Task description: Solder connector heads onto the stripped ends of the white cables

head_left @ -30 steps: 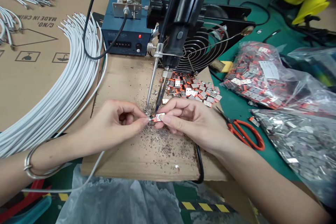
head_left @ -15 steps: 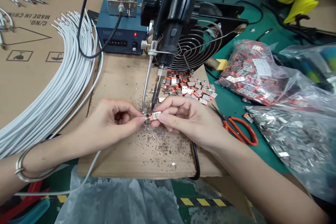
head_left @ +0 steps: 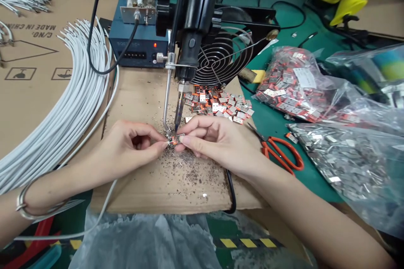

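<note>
My left hand [head_left: 142, 142] pinches the end of a white cable [head_left: 109, 196], which hangs below the wrist. Between thumb and fingers, my right hand [head_left: 210, 141] grips a USB connector [head_left: 180, 136] with a metal shell and an orange insert. Cable end and connector meet under the soldering iron [head_left: 179, 109], whose tip points down at the joint. A thin metal solder feed tube [head_left: 166, 111] ends just left of that tip. My fingertips hide part of the joint, so I cannot tell whether the wires are attached.
A pile of USB connectors [head_left: 221, 104] lies behind my right hand, before a fan [head_left: 213, 61]. Orange-handled scissors [head_left: 282, 153] and bags of connectors [head_left: 285, 86] and metal shells [head_left: 350, 162] are at right. A bundle of white cables [head_left: 80, 88] curves at left, beside a blue solder feeder [head_left: 135, 48].
The whole view has shifted a little, so the things appear further left. Both hands keep their grips, and the connector appears slightly turned under the iron tip.
</note>
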`<state>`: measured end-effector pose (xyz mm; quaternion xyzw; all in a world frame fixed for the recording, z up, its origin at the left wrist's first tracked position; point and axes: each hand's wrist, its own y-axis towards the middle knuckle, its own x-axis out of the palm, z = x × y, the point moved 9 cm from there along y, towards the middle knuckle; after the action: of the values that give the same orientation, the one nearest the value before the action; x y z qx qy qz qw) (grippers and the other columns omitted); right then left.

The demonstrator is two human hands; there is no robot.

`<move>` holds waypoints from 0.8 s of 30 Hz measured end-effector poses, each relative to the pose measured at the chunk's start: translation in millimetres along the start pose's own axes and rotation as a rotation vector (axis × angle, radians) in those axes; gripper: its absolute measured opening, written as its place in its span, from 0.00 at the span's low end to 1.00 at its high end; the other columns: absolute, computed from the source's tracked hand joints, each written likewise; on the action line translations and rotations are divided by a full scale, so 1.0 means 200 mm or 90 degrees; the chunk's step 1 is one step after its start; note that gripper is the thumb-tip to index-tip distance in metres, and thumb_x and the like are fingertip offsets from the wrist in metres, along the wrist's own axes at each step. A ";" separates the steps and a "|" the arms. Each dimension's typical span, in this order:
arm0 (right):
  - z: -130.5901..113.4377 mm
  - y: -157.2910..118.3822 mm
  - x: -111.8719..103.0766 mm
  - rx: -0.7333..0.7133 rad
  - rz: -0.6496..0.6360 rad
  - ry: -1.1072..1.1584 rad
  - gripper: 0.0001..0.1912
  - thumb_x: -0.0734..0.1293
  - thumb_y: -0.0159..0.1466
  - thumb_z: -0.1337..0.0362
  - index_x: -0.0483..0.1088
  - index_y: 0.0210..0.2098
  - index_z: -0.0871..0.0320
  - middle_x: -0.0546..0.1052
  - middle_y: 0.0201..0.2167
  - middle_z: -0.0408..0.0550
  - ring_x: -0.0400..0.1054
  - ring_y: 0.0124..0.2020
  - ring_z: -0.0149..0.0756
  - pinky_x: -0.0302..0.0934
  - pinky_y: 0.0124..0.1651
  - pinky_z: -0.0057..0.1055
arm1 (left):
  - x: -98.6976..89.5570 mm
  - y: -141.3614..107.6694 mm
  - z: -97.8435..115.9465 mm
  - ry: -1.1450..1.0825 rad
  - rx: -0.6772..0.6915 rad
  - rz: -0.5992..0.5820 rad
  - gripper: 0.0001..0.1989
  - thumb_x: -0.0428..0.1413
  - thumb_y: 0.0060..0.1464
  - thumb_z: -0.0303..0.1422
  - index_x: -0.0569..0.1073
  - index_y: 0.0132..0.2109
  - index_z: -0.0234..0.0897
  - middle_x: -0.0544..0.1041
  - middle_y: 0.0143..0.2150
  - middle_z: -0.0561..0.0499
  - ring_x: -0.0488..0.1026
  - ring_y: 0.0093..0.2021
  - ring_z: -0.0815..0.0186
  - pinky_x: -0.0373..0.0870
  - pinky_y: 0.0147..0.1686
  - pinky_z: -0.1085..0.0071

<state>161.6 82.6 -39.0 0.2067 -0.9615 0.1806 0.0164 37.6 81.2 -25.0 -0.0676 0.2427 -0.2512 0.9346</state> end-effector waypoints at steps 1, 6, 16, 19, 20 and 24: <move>0.00 0.00 0.00 -0.002 -0.004 -0.007 0.07 0.70 0.53 0.65 0.69 0.29 0.61 0.78 0.22 0.45 0.62 0.18 0.23 0.54 0.21 0.22 | 0.01 0.00 0.00 0.001 -0.004 -0.008 0.10 0.55 0.52 0.34 0.78 0.33 0.33 0.62 0.18 0.56 0.55 0.21 0.73 0.51 0.19 0.76; 0.00 -0.02 0.04 0.015 -0.102 -0.064 0.07 0.70 0.54 0.65 0.68 0.28 0.61 0.79 0.23 0.47 0.66 0.19 0.24 0.54 0.20 0.21 | 0.07 -0.02 -0.02 0.008 -0.034 -0.093 0.11 0.54 0.54 0.37 0.77 0.34 0.34 0.64 0.19 0.56 0.57 0.21 0.73 0.53 0.19 0.77; -0.19 -0.23 0.12 -0.159 -0.269 -0.171 0.01 0.68 0.56 0.69 0.71 0.28 0.62 0.79 0.24 0.48 0.73 0.24 0.29 0.65 0.25 0.22 | 0.22 -0.29 0.15 0.047 0.029 -0.168 0.12 0.50 0.59 0.38 0.71 0.34 0.36 0.70 0.23 0.55 0.64 0.23 0.73 0.57 0.22 0.77; -0.24 -0.30 0.14 -0.215 -0.249 -0.240 0.03 0.67 0.58 0.68 0.71 0.29 0.62 0.79 0.25 0.49 0.73 0.24 0.30 0.64 0.23 0.23 | 0.22 -0.34 0.20 0.088 0.094 -0.122 0.11 0.49 0.60 0.37 0.72 0.36 0.37 0.72 0.24 0.55 0.65 0.23 0.72 0.58 0.23 0.77; -0.25 -0.33 0.14 -0.225 -0.242 -0.279 0.04 0.66 0.59 0.67 0.72 0.29 0.62 0.79 0.24 0.49 0.72 0.23 0.30 0.63 0.23 0.23 | 0.23 -0.36 0.20 0.102 0.107 -0.115 0.11 0.49 0.60 0.37 0.73 0.37 0.38 0.73 0.26 0.54 0.66 0.24 0.71 0.59 0.24 0.77; -0.26 -0.48 0.11 -0.303 -0.154 -0.496 0.07 0.63 0.61 0.69 0.73 0.36 0.56 0.77 0.25 0.46 0.69 0.23 0.31 0.61 0.25 0.28 | 0.37 -0.47 0.16 0.157 0.198 -0.136 0.09 0.49 0.61 0.35 0.73 0.41 0.38 0.75 0.30 0.51 0.70 0.27 0.68 0.62 0.28 0.75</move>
<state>177.1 10.5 44.4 0.3605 -0.8795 -0.1390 -0.2780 68.3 -36.8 -5.6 0.0833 0.3052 -0.3899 0.8648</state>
